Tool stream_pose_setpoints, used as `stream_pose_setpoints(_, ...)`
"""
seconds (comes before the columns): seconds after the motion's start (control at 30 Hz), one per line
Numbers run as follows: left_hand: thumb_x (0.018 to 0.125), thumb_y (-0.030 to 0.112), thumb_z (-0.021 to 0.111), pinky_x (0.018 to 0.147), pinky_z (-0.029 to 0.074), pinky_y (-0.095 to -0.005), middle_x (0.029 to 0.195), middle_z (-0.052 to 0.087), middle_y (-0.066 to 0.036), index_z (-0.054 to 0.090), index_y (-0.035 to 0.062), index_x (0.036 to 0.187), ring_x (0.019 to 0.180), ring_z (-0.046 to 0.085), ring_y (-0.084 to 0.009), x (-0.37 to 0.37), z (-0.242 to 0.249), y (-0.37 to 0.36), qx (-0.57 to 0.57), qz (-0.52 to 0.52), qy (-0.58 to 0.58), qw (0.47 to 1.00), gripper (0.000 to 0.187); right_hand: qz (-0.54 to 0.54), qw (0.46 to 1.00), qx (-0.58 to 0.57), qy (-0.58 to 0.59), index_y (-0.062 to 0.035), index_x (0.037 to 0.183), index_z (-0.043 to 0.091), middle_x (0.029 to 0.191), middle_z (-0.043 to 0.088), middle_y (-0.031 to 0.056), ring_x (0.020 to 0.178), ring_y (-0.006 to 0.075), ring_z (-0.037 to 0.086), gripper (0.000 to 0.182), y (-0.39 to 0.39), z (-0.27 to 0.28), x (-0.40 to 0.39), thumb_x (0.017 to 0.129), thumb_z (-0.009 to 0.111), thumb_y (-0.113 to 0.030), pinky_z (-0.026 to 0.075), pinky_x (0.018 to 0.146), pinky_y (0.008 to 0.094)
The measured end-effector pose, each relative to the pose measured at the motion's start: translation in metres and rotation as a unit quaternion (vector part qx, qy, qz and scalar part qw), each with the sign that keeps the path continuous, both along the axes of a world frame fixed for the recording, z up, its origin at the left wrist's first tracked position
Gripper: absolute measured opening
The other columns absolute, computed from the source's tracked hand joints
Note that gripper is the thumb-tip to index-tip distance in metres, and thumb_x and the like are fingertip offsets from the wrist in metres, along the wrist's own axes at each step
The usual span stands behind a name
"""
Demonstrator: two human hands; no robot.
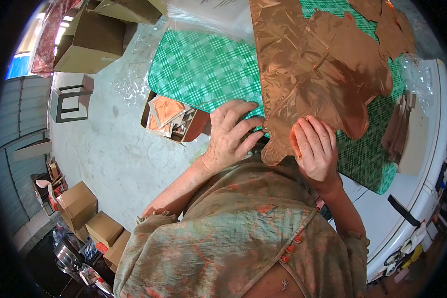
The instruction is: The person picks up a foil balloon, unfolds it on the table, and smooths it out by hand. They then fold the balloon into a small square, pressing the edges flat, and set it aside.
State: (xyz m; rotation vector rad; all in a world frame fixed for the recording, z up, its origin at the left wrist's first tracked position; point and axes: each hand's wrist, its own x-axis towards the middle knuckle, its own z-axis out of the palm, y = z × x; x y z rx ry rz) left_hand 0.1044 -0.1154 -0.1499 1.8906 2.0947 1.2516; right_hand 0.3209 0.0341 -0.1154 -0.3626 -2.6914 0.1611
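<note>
A flat, creased foil balloon (328,64), copper-coloured with rounded lobes, lies over a green checked tablecloth (208,64) and hangs a little past the near edge. My right hand (317,151) rests on its near part, fingers close together and curled down onto the foil; the thumb is hidden. To the left, my left hand (231,133) sits at the table's near edge with its fingers apart and bent. Its fingertips reach the foil's left border, where no held thing shows. More copper foil (395,30) lies at the far right.
Clear plastic sleeves (211,17) are stacked at the far edge. An open carton of orange and white packets (196,126) stands below the table's left side. Brown flat pieces (398,126) lie right. Cardboard boxes (77,203) and a stool (73,99) stand on the floor.
</note>
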Motion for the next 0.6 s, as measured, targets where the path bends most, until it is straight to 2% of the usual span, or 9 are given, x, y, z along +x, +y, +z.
stream_pose_setpoints(0.27,0.082,0.021,0.088,0.104,0.041,-0.0448,0.133,0.066,-0.008,0.075,0.012,0.113,0.121,0.059,-0.0318,0.0038,0.0017,0.0025,-0.007,0.024,-0.03,0.999,0.035,-0.004,1.0,-0.014,-0.005,0.0026,0.12,0.072,0.128,0.07,0.0152,0.125,0.0341,0.064,0.033,0.0,0.0029,-0.0008,0.088,0.077,-0.005,0.052,0.105,0.053)
stream_pose_setpoints(0.47,0.083,0.026,0.087,0.105,0.04,-0.0433,0.132,0.066,-0.007,0.076,0.014,0.117,0.121,0.057,-0.0303,0.0036,0.0003,0.0032,-0.009,0.02,0.004,1.0,0.038,-0.002,1.0,-0.02,-0.006,0.002,0.121,0.071,0.128,0.07,0.0148,0.126,0.034,0.063,0.035,0.0019,0.0003,0.0002,0.087,0.076,-0.005,0.051,0.107,0.0529)
stream_pose_setpoints(0.6,0.082,0.023,0.086,0.105,0.038,-0.0438,0.13,0.065,-0.006,0.077,0.0149,0.116,0.121,0.056,-0.0304,0.0056,0.0022,0.0045,-0.014,0.026,0.001,1.0,0.036,0.007,0.999,-0.039,-0.007,0.0014,0.125,0.07,0.131,0.069,0.0158,0.128,0.035,0.062,0.041,0.0037,0.0013,0.0013,0.086,0.077,-0.01,0.049,0.108,0.0537)
